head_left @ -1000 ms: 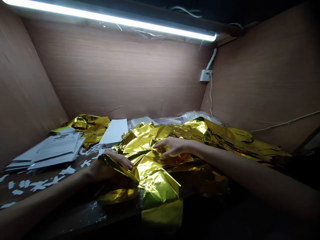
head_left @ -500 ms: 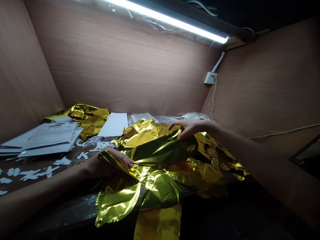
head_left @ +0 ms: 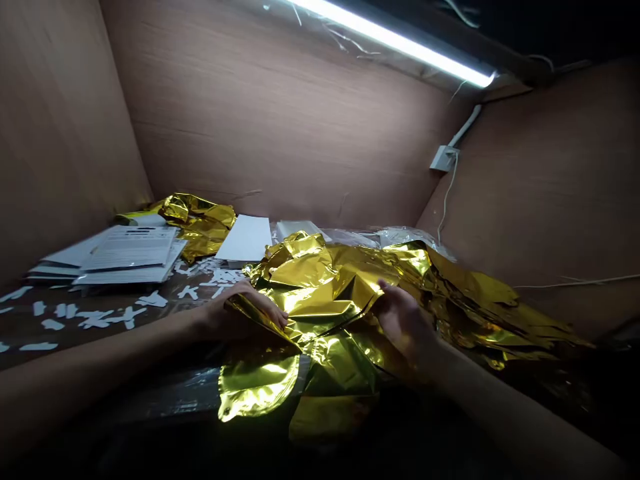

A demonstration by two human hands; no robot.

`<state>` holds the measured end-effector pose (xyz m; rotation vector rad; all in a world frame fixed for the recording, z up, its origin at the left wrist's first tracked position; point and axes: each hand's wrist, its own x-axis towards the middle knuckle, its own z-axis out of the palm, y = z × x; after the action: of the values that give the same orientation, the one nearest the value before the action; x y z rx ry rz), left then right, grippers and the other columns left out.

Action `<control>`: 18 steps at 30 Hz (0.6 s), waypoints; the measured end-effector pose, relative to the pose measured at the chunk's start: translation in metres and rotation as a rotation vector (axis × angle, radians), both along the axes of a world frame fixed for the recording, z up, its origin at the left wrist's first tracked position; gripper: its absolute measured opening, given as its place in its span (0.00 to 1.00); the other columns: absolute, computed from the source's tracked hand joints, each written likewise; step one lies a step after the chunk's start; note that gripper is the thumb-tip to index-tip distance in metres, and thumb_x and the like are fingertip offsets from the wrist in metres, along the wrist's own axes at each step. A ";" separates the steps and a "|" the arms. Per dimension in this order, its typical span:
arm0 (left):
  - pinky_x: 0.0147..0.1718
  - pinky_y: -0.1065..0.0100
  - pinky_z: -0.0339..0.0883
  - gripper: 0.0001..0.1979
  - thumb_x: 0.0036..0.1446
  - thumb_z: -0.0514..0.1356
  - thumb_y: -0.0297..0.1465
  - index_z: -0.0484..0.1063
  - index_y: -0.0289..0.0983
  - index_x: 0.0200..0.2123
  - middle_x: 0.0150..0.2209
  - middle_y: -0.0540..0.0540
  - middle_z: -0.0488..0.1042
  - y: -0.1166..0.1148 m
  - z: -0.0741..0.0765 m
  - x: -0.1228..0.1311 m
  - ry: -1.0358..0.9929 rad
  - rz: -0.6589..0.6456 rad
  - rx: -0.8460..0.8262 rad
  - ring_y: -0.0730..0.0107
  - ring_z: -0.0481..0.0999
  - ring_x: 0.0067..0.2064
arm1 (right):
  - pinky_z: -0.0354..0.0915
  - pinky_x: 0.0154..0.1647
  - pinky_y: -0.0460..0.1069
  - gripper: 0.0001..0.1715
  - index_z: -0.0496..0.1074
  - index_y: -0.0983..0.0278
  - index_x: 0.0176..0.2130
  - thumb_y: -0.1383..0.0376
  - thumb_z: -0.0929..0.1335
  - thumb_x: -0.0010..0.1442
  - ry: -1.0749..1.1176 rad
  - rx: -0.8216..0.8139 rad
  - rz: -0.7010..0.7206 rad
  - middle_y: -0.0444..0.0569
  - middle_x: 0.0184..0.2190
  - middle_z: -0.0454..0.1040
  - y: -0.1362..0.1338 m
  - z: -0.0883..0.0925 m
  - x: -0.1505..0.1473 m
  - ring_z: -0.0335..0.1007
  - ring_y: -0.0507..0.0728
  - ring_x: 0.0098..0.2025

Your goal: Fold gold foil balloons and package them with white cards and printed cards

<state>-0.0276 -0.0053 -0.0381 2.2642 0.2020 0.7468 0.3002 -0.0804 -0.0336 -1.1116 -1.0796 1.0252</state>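
On my feed the left hand [head_left: 244, 313] sits low and centre-left, its fingers curled over a folded edge of the big crumpled gold foil sheet [head_left: 320, 280] and pressed down on it, a closed hold on that edge, though from here I cannot make out the thumb. The right hand [head_left: 405, 327] is across to the right with its palm turned up toward me and its fingers loosely together, the fingertips [head_left: 384, 287] against a fold of the same sheet; I cannot tell whether it is pinching anything or only touching

The sheet lies in a heap between both hands, spilling from the middle of the dark tabletop [head_left: 30, 327] off to the right, with one shiny flap hanging over the near edge

Behind it, a second wad of gold foil [head_left: 197, 223] sits at the back left, beside a stack of printed papers [head_left: 130, 250] and a white card [head_left: 245, 239]. White paper scraps [head_left: 95, 319] are scattered across the table near the left arm, and a clear plastic bag [head_left: 400, 237] peeks out behind the foil. Wood-panel walls [head_left: 280, 120] box everything in, lit by an LED tube light [head_left: 400, 40], with a white cable [head_left: 449, 200] running down from a wall box [head_left: 444, 159]
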 end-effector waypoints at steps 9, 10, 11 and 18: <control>0.46 0.63 0.79 0.10 0.61 0.66 0.34 0.85 0.35 0.40 0.38 0.39 0.85 0.000 -0.002 0.004 0.086 0.018 0.030 0.57 0.85 0.42 | 0.60 0.71 0.62 0.29 0.69 0.73 0.64 0.76 0.59 0.67 -1.333 0.798 0.234 0.62 0.64 0.69 0.009 -0.012 -0.040 0.59 0.64 0.70; 0.42 0.66 0.79 0.09 0.62 0.65 0.33 0.85 0.35 0.39 0.37 0.39 0.85 0.000 -0.001 0.004 0.105 0.044 0.061 0.60 0.85 0.39 | 0.57 0.72 0.62 0.31 0.66 0.75 0.66 0.78 0.58 0.66 -1.412 0.841 0.300 0.62 0.66 0.66 0.009 -0.014 -0.039 0.55 0.64 0.72; 0.40 0.68 0.78 0.09 0.62 0.65 0.33 0.85 0.35 0.38 0.37 0.40 0.84 -0.001 -0.001 0.004 0.118 0.075 0.091 0.62 0.84 0.37 | 0.56 0.73 0.62 0.32 0.65 0.76 0.67 0.78 0.58 0.66 -1.474 0.858 0.342 0.62 0.67 0.65 0.009 -0.015 -0.037 0.53 0.64 0.73; 0.42 0.65 0.74 0.16 0.51 0.72 0.40 0.76 0.36 0.35 0.45 0.41 0.74 -0.004 0.004 -0.003 -0.008 0.374 0.370 0.62 0.76 0.44 | 0.54 0.74 0.60 0.31 0.63 0.71 0.68 0.74 0.61 0.68 -1.600 0.773 0.395 0.57 0.68 0.65 0.015 -0.017 -0.028 0.55 0.61 0.72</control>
<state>-0.0306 -0.0094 -0.0343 2.6066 0.5332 1.0576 0.2720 -0.0657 -0.0507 -0.9310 -2.7073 -0.3341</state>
